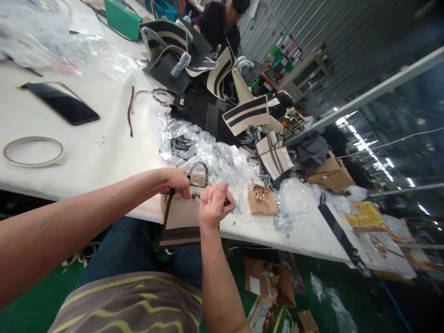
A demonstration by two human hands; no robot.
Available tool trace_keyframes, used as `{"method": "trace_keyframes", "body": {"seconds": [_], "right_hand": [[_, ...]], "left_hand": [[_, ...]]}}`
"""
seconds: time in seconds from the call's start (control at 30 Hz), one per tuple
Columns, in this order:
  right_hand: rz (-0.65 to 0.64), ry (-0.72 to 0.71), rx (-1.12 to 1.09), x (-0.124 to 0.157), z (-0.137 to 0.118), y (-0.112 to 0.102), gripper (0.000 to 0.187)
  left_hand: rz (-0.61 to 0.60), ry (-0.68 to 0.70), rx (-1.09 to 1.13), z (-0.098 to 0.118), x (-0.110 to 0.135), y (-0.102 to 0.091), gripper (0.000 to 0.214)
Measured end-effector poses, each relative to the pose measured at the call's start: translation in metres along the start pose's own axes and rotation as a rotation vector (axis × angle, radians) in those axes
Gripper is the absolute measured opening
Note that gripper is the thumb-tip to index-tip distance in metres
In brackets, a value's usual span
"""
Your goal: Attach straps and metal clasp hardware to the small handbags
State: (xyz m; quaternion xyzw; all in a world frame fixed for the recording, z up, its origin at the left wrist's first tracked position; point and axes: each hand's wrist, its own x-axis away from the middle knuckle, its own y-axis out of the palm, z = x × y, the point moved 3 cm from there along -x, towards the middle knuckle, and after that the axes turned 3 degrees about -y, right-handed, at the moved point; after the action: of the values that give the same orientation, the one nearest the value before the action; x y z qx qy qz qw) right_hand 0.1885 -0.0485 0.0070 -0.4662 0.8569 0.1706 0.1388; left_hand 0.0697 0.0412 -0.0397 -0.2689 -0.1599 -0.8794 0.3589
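Observation:
A beige handbag [183, 212] with dark trim hangs over the table's front edge, just above my lap. One of its looped handles [199, 167] stands up at the top, and a small metal fitting shows between my hands. My left hand [178, 180] is closed on the bag's upper edge, fingers pointing right. My right hand [215, 203] makes a fist with the thumb on top, over the bag's upper right part. Something dark shows at that fist's right side, but what it grips is mostly hidden by the fingers.
A cardboard tray [262, 200] of small brass-coloured parts sits to the right. Clear plastic wrap [222, 162], bag pieces [248, 114] and a black bag [197, 108] lie beyond. A phone [64, 101] and tape roll [33, 151] are left. Another person [218, 25] is across the table.

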Motion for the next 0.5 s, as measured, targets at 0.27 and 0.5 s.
{"method": "trace_keyframes", "body": {"seconds": [0.27,0.5], "right_hand": [[-0.064,0.442,-0.146,-0.08,0.001,-0.055,0.076],[-0.222,0.473,0.485,-0.141,0.033,-0.149,0.073]], "left_hand": [[-0.08,-0.033,0.026,0.011,0.017,0.002,0.038],[-0.082,-0.083,-0.014,0.019,0.017,0.002,0.041]]}}
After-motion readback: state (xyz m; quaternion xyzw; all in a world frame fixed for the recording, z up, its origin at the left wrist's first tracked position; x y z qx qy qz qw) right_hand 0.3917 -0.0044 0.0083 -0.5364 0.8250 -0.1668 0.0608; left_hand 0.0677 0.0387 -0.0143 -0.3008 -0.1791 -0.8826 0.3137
